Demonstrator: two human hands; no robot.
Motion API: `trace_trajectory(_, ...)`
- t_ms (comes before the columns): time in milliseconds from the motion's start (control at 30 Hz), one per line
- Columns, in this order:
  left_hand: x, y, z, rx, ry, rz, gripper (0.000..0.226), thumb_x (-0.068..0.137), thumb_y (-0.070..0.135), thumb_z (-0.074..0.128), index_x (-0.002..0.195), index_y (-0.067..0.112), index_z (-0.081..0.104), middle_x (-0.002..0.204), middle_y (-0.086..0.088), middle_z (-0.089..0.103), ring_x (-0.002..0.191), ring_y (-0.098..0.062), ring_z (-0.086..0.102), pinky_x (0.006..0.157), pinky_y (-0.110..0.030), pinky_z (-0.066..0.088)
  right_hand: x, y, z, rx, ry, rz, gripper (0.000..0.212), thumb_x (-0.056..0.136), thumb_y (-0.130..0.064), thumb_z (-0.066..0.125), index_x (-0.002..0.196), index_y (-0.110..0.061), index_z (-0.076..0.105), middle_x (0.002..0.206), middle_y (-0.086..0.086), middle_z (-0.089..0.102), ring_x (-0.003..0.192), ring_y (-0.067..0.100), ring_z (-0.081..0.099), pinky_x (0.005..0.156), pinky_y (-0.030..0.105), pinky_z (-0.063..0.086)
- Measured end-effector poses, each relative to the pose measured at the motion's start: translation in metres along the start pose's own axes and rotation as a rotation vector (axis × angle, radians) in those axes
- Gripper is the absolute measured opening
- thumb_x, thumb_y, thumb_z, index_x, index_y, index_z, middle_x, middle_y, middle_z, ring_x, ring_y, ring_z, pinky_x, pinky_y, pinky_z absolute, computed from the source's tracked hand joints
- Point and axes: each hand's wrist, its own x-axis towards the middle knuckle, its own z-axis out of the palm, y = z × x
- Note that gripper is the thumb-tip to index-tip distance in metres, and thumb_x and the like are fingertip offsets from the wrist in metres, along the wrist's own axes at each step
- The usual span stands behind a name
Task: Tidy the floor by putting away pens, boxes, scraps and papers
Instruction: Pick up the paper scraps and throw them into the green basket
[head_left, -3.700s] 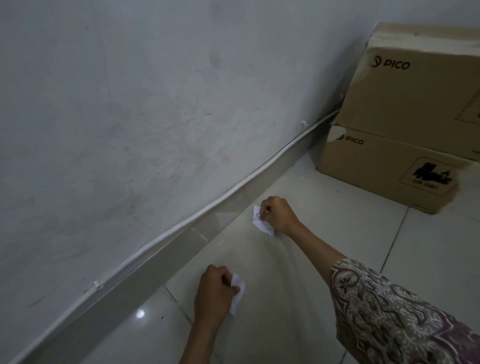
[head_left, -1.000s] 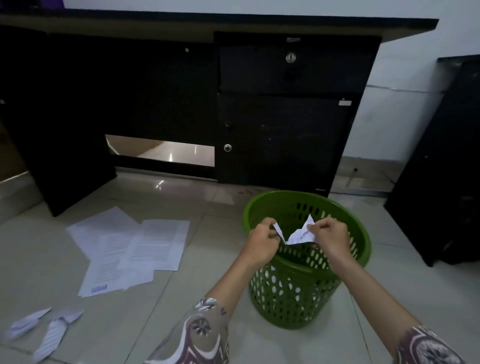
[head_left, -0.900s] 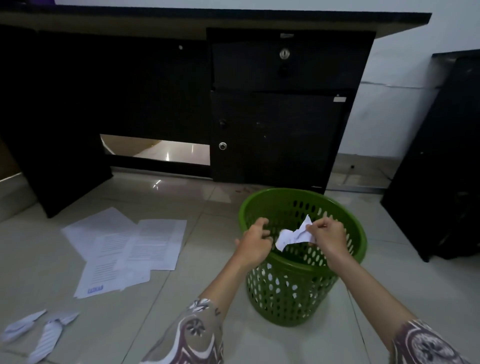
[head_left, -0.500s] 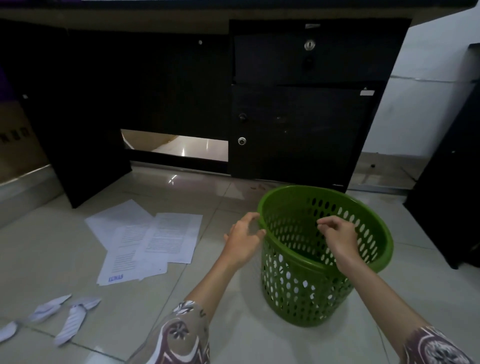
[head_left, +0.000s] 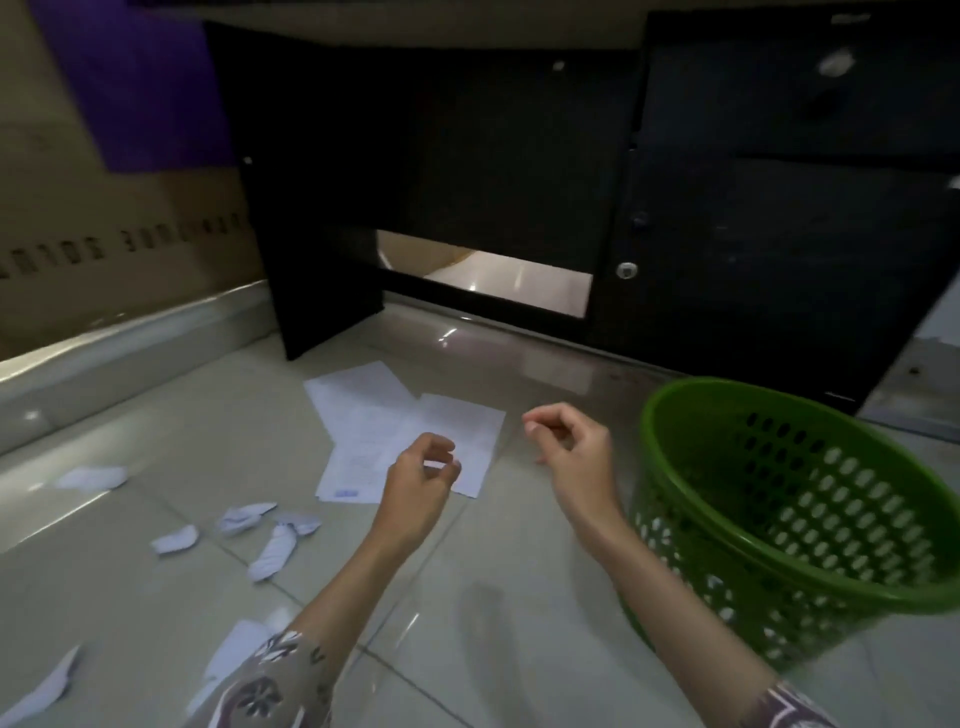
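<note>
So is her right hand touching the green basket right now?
Apart. The head view shows bare floor tile between the right hand and the green basket rim.

No text could be read with any certainty. A row of dark block letters was seen on the cardboard box (head_left: 78, 244) at the left, too blurred to be made out. Printed lines and a small blue mark were seen on the papers (head_left: 395, 436) on the floor, likewise illegible.
</note>
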Motion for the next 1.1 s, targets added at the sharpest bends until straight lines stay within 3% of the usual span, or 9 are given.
trace_trajectory(67, -0.007, -0.017, -0.027, -0.008, 0.079, -0.038, 0.012, 0.088, 0.003, 0.054, 0.096, 0.01, 0.059, 0.093, -0.01, 0.063, 0.078, -0.025, 0.062, 0.063, -0.025, 0.044, -0.007, -0.001, 0.033, 0.052, -0.101, 0.01, 0.02, 0.085, -0.004, 0.058, 0.073, -0.02, 0.064, 0.071, -0.013, 0.061, 0.066, -0.003, 0.055, 0.069, 0.034, 0.051)
trace_trajectory(200, -0.031, -0.05, -0.074, -0.035, 0.239, -0.112, 0.01, 0.088, 0.003, 0.051, 0.094, 0.01, 0.057, 0.09, -0.007, 0.063, 0.068, -0.016, 0.062, 0.056, -0.02, 0.041, -0.028, -0.004, 0.096, 0.117, -0.28, 0.021, 0.019, 0.085, -0.006, 0.057, 0.075, -0.02, 0.064, 0.074, -0.014, 0.063, 0.072, 0.003, 0.058, 0.072, 0.038, 0.054)
trace_trajectory(367, -0.072, -0.093, -0.128, -0.055, 0.467, -0.192, 0.012, 0.088, 0.003, 0.053, 0.097, 0.008, 0.059, 0.087, -0.008, 0.062, 0.07, -0.02, 0.061, 0.055, -0.011, 0.044, -0.071, -0.008, 0.171, 0.176, -0.518, 0.024, 0.013, 0.085, -0.006, 0.057, 0.078, -0.013, 0.064, 0.075, -0.01, 0.064, 0.074, 0.006, 0.058, 0.074, 0.038, 0.052)
trace_trajectory(533, -0.122, -0.129, -0.165, -0.052, 0.666, -0.27, 0.01, 0.088, 0.007, 0.055, 0.096, 0.009, 0.059, 0.088, -0.005, 0.062, 0.066, -0.013, 0.063, 0.053, -0.011, 0.043, -0.126, -0.01, 0.222, 0.253, -0.724, 0.056, 0.015, 0.086, -0.005, 0.056, 0.077, -0.014, 0.063, 0.081, -0.006, 0.066, 0.076, 0.007, 0.059, 0.075, 0.037, 0.051)
trace_trajectory(633, -0.169, -0.148, -0.19, -0.065, 0.815, -0.31, 0.011, 0.088, 0.008, 0.055, 0.098, 0.009, 0.059, 0.09, -0.004, 0.062, 0.07, -0.015, 0.063, 0.052, -0.007, 0.044, -0.172, -0.013, 0.252, 0.279, -0.852, 0.034, 0.016, 0.086, -0.003, 0.056, 0.078, -0.014, 0.064, 0.076, -0.007, 0.064, 0.076, 0.012, 0.06, 0.072, 0.036, 0.052)
trace_trajectory(800, -0.267, -0.175, -0.228, -0.07, 1.078, -0.428, 0.008, 0.089, 0.012, 0.056, 0.097, 0.013, 0.059, 0.09, -0.001, 0.062, 0.07, -0.012, 0.064, 0.057, -0.015, 0.044, -0.26, -0.027, 0.296, 0.342, -1.082, 0.007, 0.015, 0.087, -0.002, 0.055, 0.08, -0.012, 0.064, 0.076, -0.005, 0.062, 0.076, 0.013, 0.058, 0.056, 0.017, 0.05)
trace_trajectory(1100, -0.45, -0.201, -0.243, -0.057, 1.545, -0.581, 0.009, 0.086, 0.005, 0.055, 0.091, 0.012, 0.059, 0.078, 0.001, 0.061, 0.07, -0.016, 0.06, 0.058, -0.02, 0.043, -0.417, -0.05, 0.315, 0.401, -1.463, -0.014, 0.017, 0.086, -0.002, 0.055, 0.08, -0.014, 0.065, 0.075, -0.002, 0.062, 0.077, 0.014, 0.058, 0.054, 0.016, 0.05)
